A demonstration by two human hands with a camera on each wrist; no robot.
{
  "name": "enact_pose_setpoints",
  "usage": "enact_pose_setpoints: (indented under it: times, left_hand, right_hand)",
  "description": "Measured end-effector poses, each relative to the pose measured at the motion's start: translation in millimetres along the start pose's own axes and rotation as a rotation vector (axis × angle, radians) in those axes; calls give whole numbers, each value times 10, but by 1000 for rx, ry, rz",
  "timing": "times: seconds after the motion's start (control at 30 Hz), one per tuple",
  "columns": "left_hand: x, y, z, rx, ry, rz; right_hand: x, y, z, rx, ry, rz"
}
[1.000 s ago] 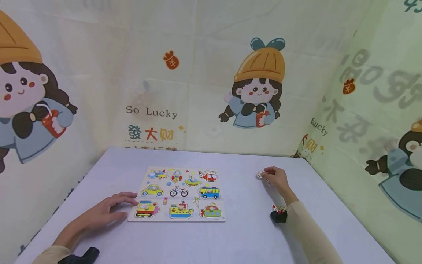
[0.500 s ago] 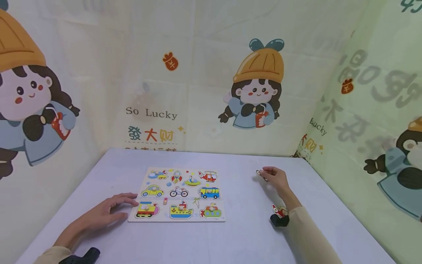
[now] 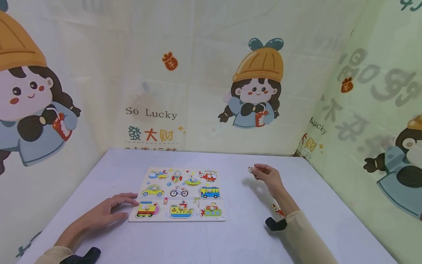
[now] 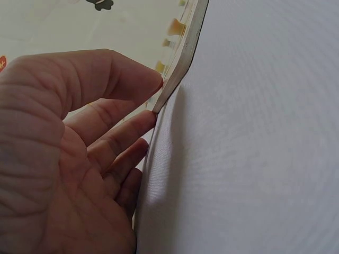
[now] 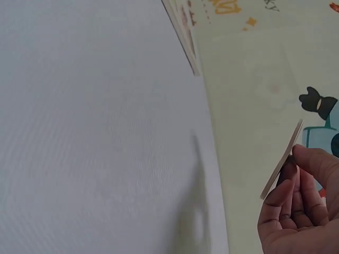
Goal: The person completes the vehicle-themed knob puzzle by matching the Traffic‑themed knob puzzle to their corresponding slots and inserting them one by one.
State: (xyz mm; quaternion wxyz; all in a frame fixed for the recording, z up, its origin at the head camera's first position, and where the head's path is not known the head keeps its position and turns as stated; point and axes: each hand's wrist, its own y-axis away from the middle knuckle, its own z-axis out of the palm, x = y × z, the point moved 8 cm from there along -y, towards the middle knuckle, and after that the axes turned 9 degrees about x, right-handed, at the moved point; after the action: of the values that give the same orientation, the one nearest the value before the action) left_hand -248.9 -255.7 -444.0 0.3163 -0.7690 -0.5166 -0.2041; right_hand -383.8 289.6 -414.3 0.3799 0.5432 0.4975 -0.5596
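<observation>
In the head view, my right hand (image 3: 271, 179) pinches a small flat puzzle piece (image 3: 252, 172) above the right part of the table. The piece has a white face with dark lines; fingers cover much of it. Seen from the right wrist, its thin wooden edge (image 5: 280, 161) stands tilted between thumb and fingers. My left hand (image 3: 103, 211) lies at the left edge of a knobbed puzzle board (image 3: 165, 220) printed with vehicles. In the left wrist view, relaxed fingertips (image 4: 145, 123) touch the board's edge. A bicycle picture (image 3: 179, 191) shows in the board's middle.
The white table (image 3: 240, 238) meets printed cloth walls (image 3: 197, 110) at the back and sides. A small red and white thing (image 3: 278, 210) shows beside my right wrist, partly hidden; its kind is unclear. Black wrist mounts (image 3: 276, 224) sit on both sleeves.
My right hand has moved left and slightly up in the head view with the puzzle piece, and its shadow has spread. The left hand and the board stay put.
</observation>
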Motion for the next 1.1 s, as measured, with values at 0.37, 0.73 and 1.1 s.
enact_pose_setpoints:
  times: [0.37,0.73,1.1]
  left_hand:
    - [-5,6,4,9,-21,0]
    - [13,13,27,9,9,15]
    - [15,6,26,2,-21,34]
  right_hand:
    - [-171,179,285,-75,-118,-15]
    - [-256,366,558,-133,-89,-11]
    - [-268,564,833,-177,-53,2]
